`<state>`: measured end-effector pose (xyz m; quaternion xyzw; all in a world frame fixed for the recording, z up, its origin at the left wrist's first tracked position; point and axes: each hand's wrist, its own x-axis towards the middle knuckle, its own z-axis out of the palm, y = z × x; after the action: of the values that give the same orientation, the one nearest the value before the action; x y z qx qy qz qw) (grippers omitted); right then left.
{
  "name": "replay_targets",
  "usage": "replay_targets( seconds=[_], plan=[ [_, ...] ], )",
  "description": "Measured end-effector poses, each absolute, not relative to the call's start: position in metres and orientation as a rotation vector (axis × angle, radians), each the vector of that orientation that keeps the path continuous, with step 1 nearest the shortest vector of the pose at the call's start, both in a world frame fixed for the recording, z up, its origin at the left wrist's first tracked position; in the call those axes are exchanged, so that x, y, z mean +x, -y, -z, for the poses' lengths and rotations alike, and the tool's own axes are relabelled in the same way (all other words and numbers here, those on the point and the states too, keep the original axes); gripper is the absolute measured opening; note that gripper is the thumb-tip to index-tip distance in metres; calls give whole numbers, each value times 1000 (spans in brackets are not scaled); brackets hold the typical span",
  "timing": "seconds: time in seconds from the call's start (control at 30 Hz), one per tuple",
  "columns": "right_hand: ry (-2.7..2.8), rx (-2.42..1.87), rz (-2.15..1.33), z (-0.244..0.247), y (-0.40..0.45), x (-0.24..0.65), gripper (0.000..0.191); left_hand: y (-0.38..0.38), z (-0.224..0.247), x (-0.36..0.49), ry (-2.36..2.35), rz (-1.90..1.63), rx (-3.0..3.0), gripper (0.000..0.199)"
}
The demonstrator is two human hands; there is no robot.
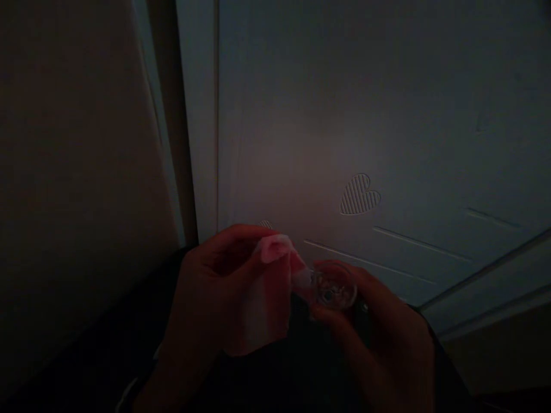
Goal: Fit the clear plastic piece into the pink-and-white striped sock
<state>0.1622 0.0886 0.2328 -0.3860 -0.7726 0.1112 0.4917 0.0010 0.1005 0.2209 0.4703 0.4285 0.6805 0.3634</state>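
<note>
The scene is dim. My left hand (210, 292) pinches a pink and white striped cloth or soft wrapper (269, 304), low in the middle of the view. Its folded top stands up beside my left thumb, and a corner reaches right. There it touches a small clear round object (336, 287), shiny inside, perhaps glass or plastic. My right hand (379, 327) holds this clear object between thumb and fingers. Both hands are close together, and the cloth's corner meets the clear object's left side. What lies inside the clear object is too dark to tell.
Behind the hands stands a pale panel (301, 132), like a door, with a carved striped heart (360, 196) and grooved lines. A brownish wall (81, 143) rises at the left. Dark clothing lies below the hands.
</note>
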Motion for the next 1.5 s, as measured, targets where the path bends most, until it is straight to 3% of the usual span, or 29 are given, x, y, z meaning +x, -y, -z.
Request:
replay_targets(
  seconds=[0.73,1.5],
  plan=[
    [1899,-1052,-286,-246,-83,153,20,-94,-227,-2,-1427,-1677,1768,10],
    [1885,-1033,-294,-240,-90,161,28,-94,-234,-11,-999,-1361,1879,15]
  ],
)
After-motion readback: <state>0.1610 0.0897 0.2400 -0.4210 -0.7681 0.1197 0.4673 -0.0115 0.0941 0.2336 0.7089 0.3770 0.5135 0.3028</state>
